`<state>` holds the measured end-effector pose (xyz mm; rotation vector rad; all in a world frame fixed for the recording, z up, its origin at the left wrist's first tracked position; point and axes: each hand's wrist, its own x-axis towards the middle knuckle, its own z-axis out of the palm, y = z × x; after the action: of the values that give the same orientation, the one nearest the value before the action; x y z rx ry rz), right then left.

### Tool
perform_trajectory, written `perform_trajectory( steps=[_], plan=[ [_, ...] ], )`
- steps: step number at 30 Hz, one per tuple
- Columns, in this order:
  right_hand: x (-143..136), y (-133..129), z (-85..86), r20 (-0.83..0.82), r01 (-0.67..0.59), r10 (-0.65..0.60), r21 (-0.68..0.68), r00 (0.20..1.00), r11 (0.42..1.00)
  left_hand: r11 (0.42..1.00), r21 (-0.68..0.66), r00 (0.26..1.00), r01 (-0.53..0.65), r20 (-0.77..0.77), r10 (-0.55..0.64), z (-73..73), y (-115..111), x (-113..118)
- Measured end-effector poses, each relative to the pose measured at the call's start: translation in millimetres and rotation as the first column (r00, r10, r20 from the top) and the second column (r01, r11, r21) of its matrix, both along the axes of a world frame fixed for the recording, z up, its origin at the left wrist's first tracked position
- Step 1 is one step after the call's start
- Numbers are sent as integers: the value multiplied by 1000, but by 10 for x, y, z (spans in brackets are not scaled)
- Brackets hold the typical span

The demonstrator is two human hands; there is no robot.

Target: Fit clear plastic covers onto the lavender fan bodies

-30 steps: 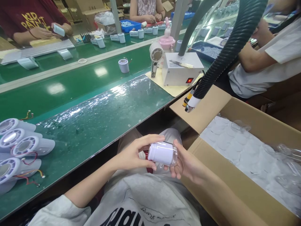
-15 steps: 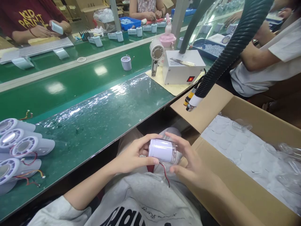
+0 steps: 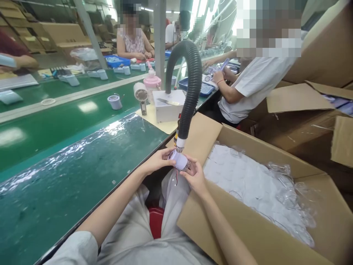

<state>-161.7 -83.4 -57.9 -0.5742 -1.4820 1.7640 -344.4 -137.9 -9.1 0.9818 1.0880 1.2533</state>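
Between my two hands is a pale lilac cylinder (image 3: pixel 179 161) with a clear cap at its right end and a red and black wire hanging below. My left hand (image 3: pixel 162 160) grips its left end, thumb in front. Fingers of my right hand (image 3: pixel 194 172) close round the clear cap. Just above the cylinder is the metal-tipped nozzle (image 3: pixel 180 144) of a black ribbed hose (image 3: pixel 194 81); whether they touch cannot be made out. The hose rises from a white box-shaped machine (image 3: pixel 168 110).
An open cardboard box (image 3: pixel 248 143) with white pieces and clear caps stands at the right. On the green table (image 3: pixel 82 176) are a lilac cylinder (image 3: pixel 114 102) and a small fan (image 3: pixel 141 94). A person in white (image 3: pixel 248 81) works beyond the box.
Both hands have carried the cylinder forward to beneath the hose nozzle. My right hand has closed onto the clear cap. The view has tilted up and turned right.
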Motion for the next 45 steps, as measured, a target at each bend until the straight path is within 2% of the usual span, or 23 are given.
perform_trajectory(
  steps=[2, 5, 8, 11, 13, 15, 20, 24, 27, 32, 35, 37, 38, 39, 40, 41, 42, 43, 44, 45],
  plan=[
    [0, 61, 21, -7, -11, 11, -17, 1000, 1000, 1000, 1, 1000, 14, -24, -14, 8, 44, -19],
    [59, 57, 98, 18, -104, 105, -65, 994, 993, 999, -30, 998, 37, -55, -38, 19, -107, -46],
    [156, -48, 220, 56, -242, 252, -140, 966, 960, 991, -63, 989, 115, -88, -120, 63, -427, -52],
    [237, -216, 370, 65, -383, 408, -236, 911, 893, 980, -69, 976, 188, -95, -195, 157, -781, -14],
    [270, -327, 468, 51, -466, 501, -294, 864, 834, 980, -93, 980, 178, -74, -185, 221, -980, 34],
    [287, -417, 550, 58, -506, 547, -308, 835, 805, 983, -129, 989, 134, -38, -140, 262, -1136, 89],
    [287, -560, 654, 118, -487, 534, -284, 837, 826, 985, -159, 998, 64, 3, -65, 232, -1376, 205],
    [270, -649, 699, 133, -465, 542, -372, 830, 803, 984, -174, 998, 28, 55, -19, 153, -1451, 270],
    [265, -707, 748, 146, -429, 558, -494, 817, 756, 989, -151, 999, -3, 34, 8, 180, -1467, 277],
    [251, -775, 793, 146, -421, 644, -646, 751, 637, 996, -92, 993, 1, -119, -12, 373, -1505, 256],
    [224, -832, 750, 134, -444, 674, -656, 727, 610, 992, -126, 984, 3, -178, -26, 403, -1539, 339],
    [222, -861, 713, 158, -456, 689, -643, 708, 616, 988, -152, 984, 5, -177, -32, 391, -1547, 414],
    [240, -856, 701, 186, -459, 681, -611, 709, 645, 987, -163, 982, 1, -189, -32, 397, -1543, 432],
    [277, -828, 695, 239, -456, 652, -546, 720, 703, 985, -172, 976, -14, -216, -24, 425, -1532, 422],
    [337, -771, 694, 326, -439, 591, -434, 738, 787, 984, -171, 964, -52, -265, 5, 481, -1513, 370],
    [423, -681, 698, 449, -393, 477, -272, 756, 879, 979, -165, 939, -119, -339, 57, 567, -1483, 268],
    [537, -560, 702, 578, -321, 307, -82, 756, 943, 966, -146, 892, -212, -432, 130, 679, -1440, 111],
    [678, -409, 702, 682, -242, 110, 100, 723, 965, 937, -98, 805, -337, -547, 232, 809, -1379, -99],
    [843, -238, 694, 753, -168, -78, 245, 654, 955, 879, -60, 661, -472, -684, 308, 944, -1298, -350],
    [1025, -56, 677, 796, -106, -227, 341, 561, 934, 801, 42, 447, -597, -812, 375, 1073, -1195, -623]
  ],
)
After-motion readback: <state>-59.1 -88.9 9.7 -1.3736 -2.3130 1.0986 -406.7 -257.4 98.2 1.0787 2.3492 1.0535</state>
